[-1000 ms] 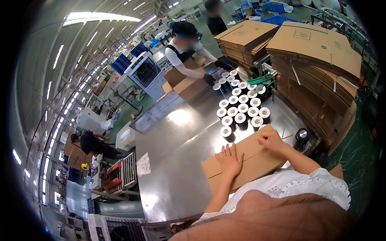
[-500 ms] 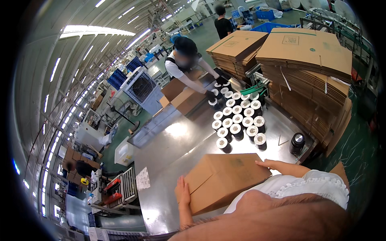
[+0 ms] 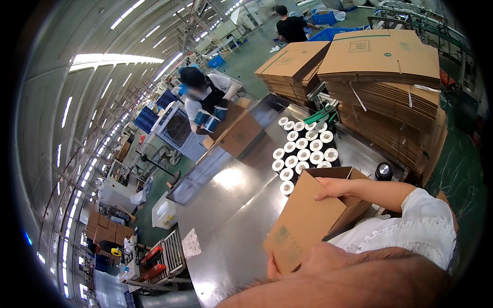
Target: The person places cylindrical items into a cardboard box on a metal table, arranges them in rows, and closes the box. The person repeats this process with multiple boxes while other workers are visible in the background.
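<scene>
Close in front of my body I hold a brown cardboard carton, tilted, with its open end turned up and to the right. My left hand grips its lower left corner, partly hidden by the box. My right hand is closed over the edge by the opening, thumb on the outer face. Just beyond the carton, several white-topped spools with dark sides stand in a cluster on the metal table. A black lidded bottle stands near my right forearm.
Across the table a co-worker with gloved hands holds blue spools above an open carton. Tall stacks of flattened cartons rise on the right. A white bin and a roller conveyor lie to the left.
My carton has been turned and tipped, its opening now showing at right; my right hand moved onto its upper edge. The co-worker lifted spools from the cluster to above the other carton.
</scene>
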A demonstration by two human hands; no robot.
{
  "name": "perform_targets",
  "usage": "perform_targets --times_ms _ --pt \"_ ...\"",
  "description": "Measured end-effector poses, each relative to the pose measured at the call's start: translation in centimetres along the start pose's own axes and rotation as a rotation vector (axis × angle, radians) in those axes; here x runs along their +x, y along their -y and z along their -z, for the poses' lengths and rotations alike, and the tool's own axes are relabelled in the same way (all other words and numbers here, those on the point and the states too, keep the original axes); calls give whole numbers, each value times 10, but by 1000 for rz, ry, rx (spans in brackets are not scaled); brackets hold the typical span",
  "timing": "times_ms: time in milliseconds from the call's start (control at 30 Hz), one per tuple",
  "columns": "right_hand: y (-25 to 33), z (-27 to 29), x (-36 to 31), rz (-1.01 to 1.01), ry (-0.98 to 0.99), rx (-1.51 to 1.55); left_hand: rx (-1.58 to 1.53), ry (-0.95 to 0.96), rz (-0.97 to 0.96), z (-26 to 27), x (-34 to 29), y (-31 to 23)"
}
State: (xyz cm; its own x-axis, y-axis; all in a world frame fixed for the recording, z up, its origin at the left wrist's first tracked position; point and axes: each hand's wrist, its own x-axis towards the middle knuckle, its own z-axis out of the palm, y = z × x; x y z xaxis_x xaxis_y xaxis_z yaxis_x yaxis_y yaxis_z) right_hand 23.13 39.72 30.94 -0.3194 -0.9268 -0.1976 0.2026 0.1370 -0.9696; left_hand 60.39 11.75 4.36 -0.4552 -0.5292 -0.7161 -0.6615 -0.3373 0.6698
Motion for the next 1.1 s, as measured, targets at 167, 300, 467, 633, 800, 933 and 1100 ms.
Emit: perform_targets --times_ms 167,300,467,633,800,933,1100 --pt "-11 -40 27 -29 -11 -137 133 -108 7 -69 30 16" --pt "-39 -77 46 15 87 -152 419 -415 -17 -85 37 29" --pt "-48 -110 50 -71 25 -359 161 -438 -352 -95 -7 -24" --pt "-67 -138 51 -44 106 -303 -388 -25 -429 -115 -148 -171" --pt "-114 -123 45 -495 395 117 496 -365 -526 -125 -115 -164" --pt "-59 -74 13 172 22 -620 666 -455 -451 -109 -83 -160" --pt "-40 54 -14 263 -926 -1384 781 -346 -450 -94 -82 -199"
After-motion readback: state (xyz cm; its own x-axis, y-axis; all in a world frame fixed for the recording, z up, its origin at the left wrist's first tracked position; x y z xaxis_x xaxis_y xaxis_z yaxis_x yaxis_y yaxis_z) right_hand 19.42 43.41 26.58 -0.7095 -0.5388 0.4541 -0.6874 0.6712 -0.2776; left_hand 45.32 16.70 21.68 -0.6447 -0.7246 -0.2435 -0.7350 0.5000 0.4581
